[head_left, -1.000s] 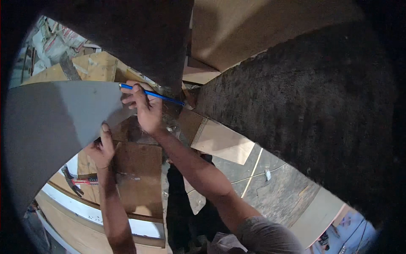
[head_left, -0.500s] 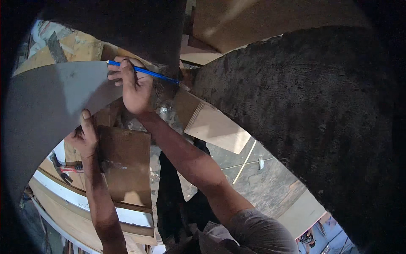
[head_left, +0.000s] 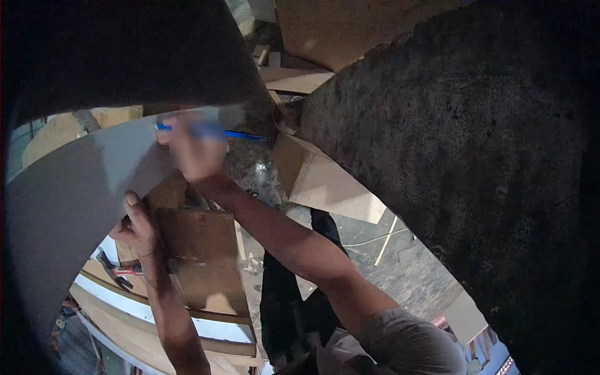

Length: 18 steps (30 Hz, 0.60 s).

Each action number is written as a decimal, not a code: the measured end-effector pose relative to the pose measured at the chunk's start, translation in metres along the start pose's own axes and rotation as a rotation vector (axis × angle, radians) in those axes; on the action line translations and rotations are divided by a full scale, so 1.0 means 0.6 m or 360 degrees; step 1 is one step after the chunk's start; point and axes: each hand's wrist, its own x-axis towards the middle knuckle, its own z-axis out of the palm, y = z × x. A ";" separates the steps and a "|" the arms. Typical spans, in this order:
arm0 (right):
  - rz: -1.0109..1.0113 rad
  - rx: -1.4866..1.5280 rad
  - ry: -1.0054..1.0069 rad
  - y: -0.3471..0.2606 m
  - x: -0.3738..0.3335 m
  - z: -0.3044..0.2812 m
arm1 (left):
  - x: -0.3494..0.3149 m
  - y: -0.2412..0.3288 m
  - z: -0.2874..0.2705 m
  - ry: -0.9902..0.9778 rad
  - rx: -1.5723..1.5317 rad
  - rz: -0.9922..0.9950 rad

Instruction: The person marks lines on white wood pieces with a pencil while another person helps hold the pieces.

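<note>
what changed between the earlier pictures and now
The right hand is blurred, its slim blue pencil nearer level in view. The large dark flat panel at upper left reaches lower in view. Nothing was let go: the left hand still grips the smooth grey board.

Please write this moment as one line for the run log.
left hand: holds grey panel by edge | right hand: blurred, holds blue pencil | nearby: red-handled tool, brown board

Right grip (head_left: 199, 150) blurred, blue pencil (head_left: 245, 135) smeared midway, hammer (head_left: 129, 270) partly hidden
</note>
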 end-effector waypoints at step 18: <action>0.0100 -0.0556 -0.0215 -0.086 -0.062 -0.099 | 0.028 0.049 0.019 -0.0374 0.0031 0.0184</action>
